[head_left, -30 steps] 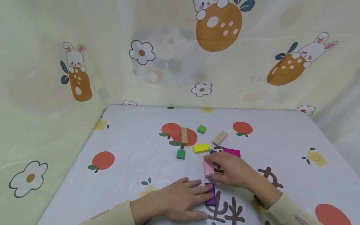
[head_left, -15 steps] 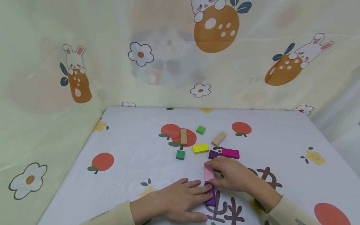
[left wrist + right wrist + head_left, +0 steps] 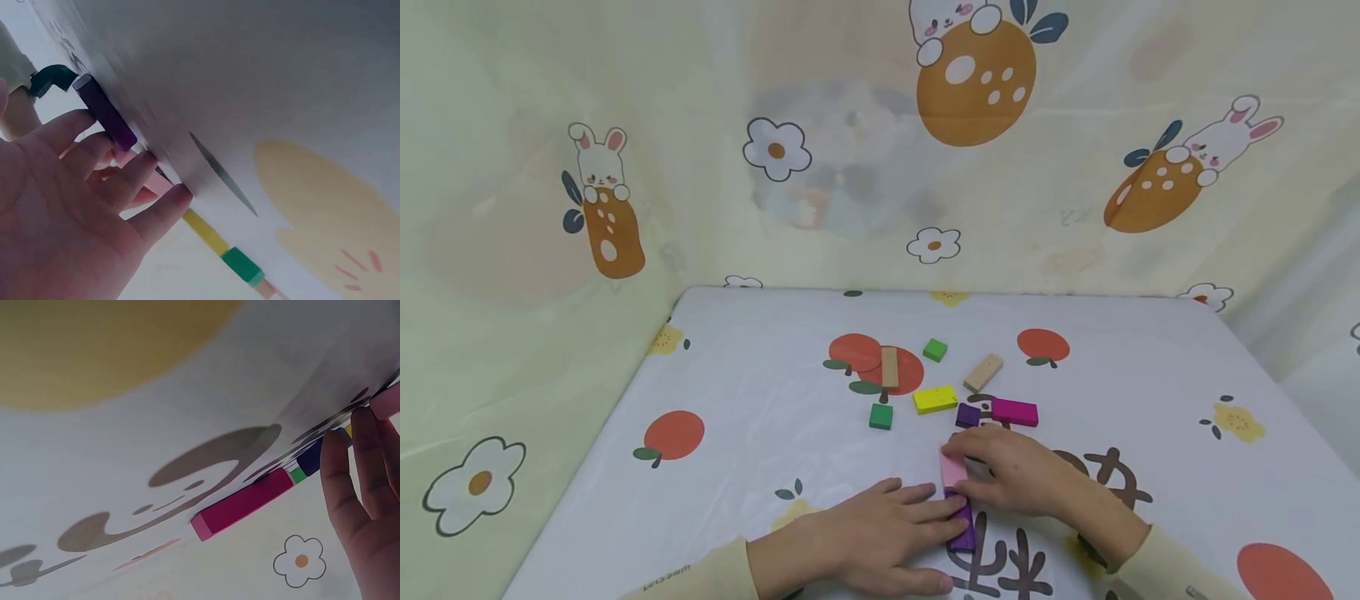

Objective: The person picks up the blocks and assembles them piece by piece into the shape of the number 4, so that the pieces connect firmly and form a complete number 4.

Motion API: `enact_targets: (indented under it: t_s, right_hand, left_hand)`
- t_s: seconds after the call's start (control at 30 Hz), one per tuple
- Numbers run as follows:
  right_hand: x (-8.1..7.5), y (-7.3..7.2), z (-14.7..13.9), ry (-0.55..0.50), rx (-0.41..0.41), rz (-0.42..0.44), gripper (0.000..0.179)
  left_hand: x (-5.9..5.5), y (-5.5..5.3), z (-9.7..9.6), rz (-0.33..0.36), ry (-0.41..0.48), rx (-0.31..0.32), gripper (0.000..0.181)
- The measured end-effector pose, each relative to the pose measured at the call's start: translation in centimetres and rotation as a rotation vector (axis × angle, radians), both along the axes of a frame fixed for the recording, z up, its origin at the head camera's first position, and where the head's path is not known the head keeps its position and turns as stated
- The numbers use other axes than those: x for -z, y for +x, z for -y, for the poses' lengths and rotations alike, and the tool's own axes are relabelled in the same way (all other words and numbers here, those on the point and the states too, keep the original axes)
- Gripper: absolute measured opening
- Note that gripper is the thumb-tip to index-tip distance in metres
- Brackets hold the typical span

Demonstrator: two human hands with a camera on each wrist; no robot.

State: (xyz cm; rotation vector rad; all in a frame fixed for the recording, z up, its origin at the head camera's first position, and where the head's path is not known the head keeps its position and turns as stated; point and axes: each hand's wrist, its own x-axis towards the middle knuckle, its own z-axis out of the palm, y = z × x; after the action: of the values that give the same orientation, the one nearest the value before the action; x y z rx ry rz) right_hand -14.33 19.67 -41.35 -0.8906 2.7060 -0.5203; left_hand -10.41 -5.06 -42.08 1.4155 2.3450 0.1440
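In the head view, my left hand (image 3: 876,537) lies flat with its fingers spread, and fingertips rest on a purple block (image 3: 962,537). My right hand (image 3: 1022,471) pinches a pink block (image 3: 952,468) between thumb and fingers. The pink block lies end to end with the purple one on the cloth, its near end at or very close to the purple block's far end. In the left wrist view the purple block (image 3: 105,112) is beside the left fingertips. Only a corner of the pink block (image 3: 386,403) shows in the right wrist view.
Beyond the right hand lie a dark purple block (image 3: 968,415), a magenta block (image 3: 1015,412) and a yellow block (image 3: 935,400). Two green blocks, one of them nearer (image 3: 881,417), and two wooden blocks, one slanted (image 3: 983,373), lie farther back. Patterned curtains surround the table.
My right hand has drawn the pink block toward me, closing the gap to the purple block. The left hand has stayed in place on the purple block.
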Motion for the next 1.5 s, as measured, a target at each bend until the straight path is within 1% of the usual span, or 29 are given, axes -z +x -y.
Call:
enact_targets:
  t_s: [0.1, 0.17, 0.33, 0.47, 0.6, 0.77, 0.97, 1.1, 1.23, 1.4, 1.5]
  right_hand:
    - [0.0, 0.1, 0.0, -0.006, 0.002, -0.003, 0.040]
    - [0.0, 0.2, 0.0, -0.012, -0.003, -0.008, 0.039]
    - [0.0, 0.2, 0.1, 0.017, -0.030, -0.037, 0.041]
    - [0.0, 0.2, 0.2, 0.037, -0.024, -0.051, 0.036]
    - [-0.2, 0.3, 0.2, 0.043, -0.010, -0.038, 0.036]
    - [-0.4, 0.4, 0.3, 0.049, 0.006, -0.010, 0.040]
    - [-0.4, 0.5, 0.2, 0.053, 0.015, -0.019, 0.041]
    - [-0.3, 0.6, 0.2, 0.051, 0.018, -0.020, 0.040]
    - [0.0, 0.7, 0.2, 0.045, 0.009, -0.048, 0.039]
    - [0.1, 0.9, 0.2, 0.051, -0.005, -0.080, 0.039]
    - [0.1, 1.1, 0.3, 0.059, -0.010, -0.093, 0.039]
  left_hand:
    - [0.0, -0.1, 0.0, 0.003, 0.000, 0.003, 0.070]
    - [0.0, -0.1, -0.1, 0.017, -0.001, 0.001, 0.070]
    - [0.1, -0.4, -0.2, 0.033, -0.012, -0.004, 0.070]
    - [0.2, -0.5, -0.3, 0.038, -0.012, 0.000, 0.070]
    - [0.2, -0.7, -0.3, 0.048, -0.008, 0.004, 0.070]
    - [0.1, -0.9, -0.3, 0.041, -0.005, 0.014, 0.070]
    - [-0.2, -1.1, -0.4, 0.039, 0.002, 0.028, 0.068]
    - [-0.3, -1.1, -0.5, 0.055, 0.001, 0.023, 0.067]
    - [-0.2, -0.9, -0.4, 0.058, 0.001, 0.008, 0.067]
    - [-0.1, -0.8, -0.3, 0.037, 0.016, 0.007, 0.068]
    - [0.0, -0.9, -0.3, 0.043, 0.024, 0.010, 0.068]
